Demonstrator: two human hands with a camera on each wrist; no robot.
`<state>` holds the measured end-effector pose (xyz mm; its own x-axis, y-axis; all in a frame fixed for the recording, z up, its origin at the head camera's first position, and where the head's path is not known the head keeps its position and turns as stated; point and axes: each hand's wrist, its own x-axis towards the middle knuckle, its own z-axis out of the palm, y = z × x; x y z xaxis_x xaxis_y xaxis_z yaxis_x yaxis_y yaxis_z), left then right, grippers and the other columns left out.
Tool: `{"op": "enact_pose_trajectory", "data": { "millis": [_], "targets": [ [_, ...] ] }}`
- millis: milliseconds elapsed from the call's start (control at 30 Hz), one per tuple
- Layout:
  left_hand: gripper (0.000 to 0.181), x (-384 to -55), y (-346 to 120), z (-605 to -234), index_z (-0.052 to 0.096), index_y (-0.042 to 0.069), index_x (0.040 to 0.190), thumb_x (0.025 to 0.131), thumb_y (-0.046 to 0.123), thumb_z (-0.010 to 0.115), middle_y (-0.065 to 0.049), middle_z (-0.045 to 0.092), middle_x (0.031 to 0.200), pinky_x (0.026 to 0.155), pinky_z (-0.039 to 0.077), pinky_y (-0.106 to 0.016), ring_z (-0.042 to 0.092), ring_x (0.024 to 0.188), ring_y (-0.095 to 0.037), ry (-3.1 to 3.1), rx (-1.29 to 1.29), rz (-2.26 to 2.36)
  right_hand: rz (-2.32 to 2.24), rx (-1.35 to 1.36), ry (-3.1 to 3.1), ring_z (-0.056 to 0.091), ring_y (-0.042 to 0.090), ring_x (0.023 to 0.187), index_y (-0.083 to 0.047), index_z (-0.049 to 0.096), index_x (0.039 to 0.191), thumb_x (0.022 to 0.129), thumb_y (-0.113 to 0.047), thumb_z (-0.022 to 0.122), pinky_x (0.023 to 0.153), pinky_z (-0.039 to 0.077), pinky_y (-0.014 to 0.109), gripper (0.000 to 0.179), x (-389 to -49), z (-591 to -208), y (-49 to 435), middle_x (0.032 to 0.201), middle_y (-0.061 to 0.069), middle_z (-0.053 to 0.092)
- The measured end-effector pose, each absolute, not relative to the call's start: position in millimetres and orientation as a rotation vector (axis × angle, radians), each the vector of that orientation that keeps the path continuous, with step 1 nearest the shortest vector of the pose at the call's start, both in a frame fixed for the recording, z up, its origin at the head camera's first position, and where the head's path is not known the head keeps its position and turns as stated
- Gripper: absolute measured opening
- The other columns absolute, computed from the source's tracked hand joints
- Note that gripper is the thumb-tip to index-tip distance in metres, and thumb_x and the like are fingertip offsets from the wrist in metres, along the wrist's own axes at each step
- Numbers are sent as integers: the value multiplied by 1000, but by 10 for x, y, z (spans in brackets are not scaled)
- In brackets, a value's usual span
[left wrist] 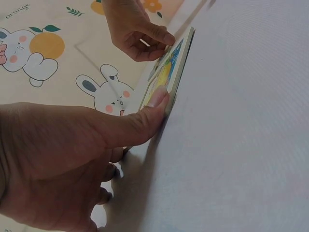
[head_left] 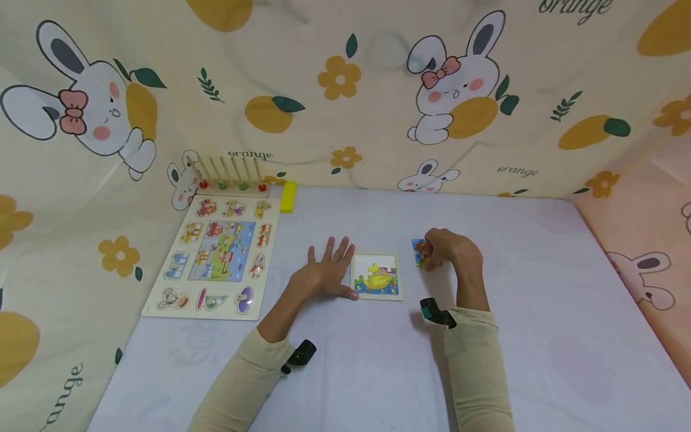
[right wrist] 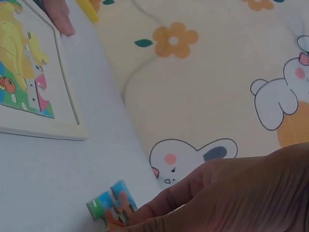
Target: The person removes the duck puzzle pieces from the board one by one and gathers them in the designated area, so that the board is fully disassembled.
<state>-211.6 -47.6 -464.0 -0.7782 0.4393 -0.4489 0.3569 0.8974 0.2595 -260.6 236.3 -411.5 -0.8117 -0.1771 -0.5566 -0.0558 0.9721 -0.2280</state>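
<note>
A small framed jigsaw puzzle (head_left: 375, 294) lies on the table, its lower part filled with pieces showing a yellow duck; its upper part shows bare white backing. My left hand (head_left: 326, 275) is spread flat beside it, thumb (left wrist: 158, 99) resting on the frame's edge. To the right of the frame, my right hand (head_left: 450, 249) bends down over loose blue and green jigsaw pieces (head_left: 417, 252). In the right wrist view its fingers pinch an orange-brown jigsaw piece (right wrist: 116, 220), next to a blue-green piece (right wrist: 100, 205). The fingers hide part of these pieces.
A large wooden puzzle board (head_left: 180, 298) with vehicle and toy pictures lies at the left. Behind it stands a peg rack (head_left: 232, 191) with red and green beads. A yellow block (head_left: 288, 198) is beside them. A patterned cloth (head_left: 378, 120) hangs along the table's back edge.
</note>
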Motion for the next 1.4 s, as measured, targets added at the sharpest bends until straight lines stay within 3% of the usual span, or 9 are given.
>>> {"op": "enact_pose_trajectory", "data": {
  "millis": [267,500,1400],
  "targets": [
    [118,-2170,-478,-4781,4,11,169,89,59,75,-10,-10,179,127,6,-74,-10,165,-39,2554,578,239,-265,-160,2519,54,20,81,-5,61,91,87,-13,85,71,42,32,25,-2612,-4144,2377,86,6,61],
    [112,-2091,-479,-4556,6,10,169,92,55,74,-10,-8,179,128,5,-71,-9,166,-38,2532,567,244,-278,-93,2488,56,22,84,-4,63,93,89,-12,83,74,44,34,22,-2599,-4107,2375,88,7,61],
    [113,-2080,-477,-4534,3,11,169,93,57,72,-10,-10,178,128,5,-71,-11,165,-37,2532,577,228,-270,-116,2490,55,21,82,-5,65,92,92,-18,80,74,43,34,19,-2628,-4078,2412,85,7,64]
  ]
}}
